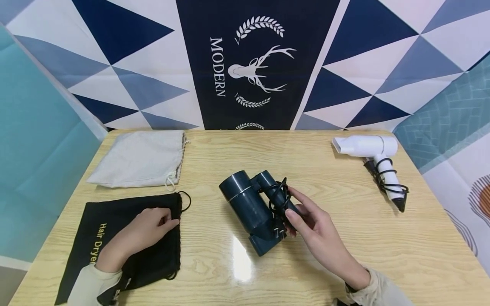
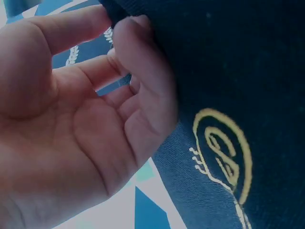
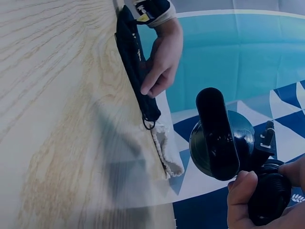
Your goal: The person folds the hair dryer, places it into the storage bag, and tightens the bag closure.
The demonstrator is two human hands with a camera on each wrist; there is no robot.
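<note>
While resting on the desk [image 1: 344,250], left hand [image 1: 147,231] lies palm down on black drawstring bag [image 1: 115,242], fingers pointed toward bag's mouth, thumb and fingertips [image 2: 138,43] pinching the fabric edge. Right hand [image 1: 310,223] reaches in from lower right, wrist raised, fingers curled around folded handle and wound cord of dark blue hair dryer [image 1: 249,204]. Dryer lying at desk centre, barrel angled toward far left, plug prongs showing near the thumb. Hands well apart. Beige cloth bag [image 1: 141,159] flat beyond the black one. White hair dryer [image 1: 373,155], cord wrapped round handle, at far right corner.
</note>
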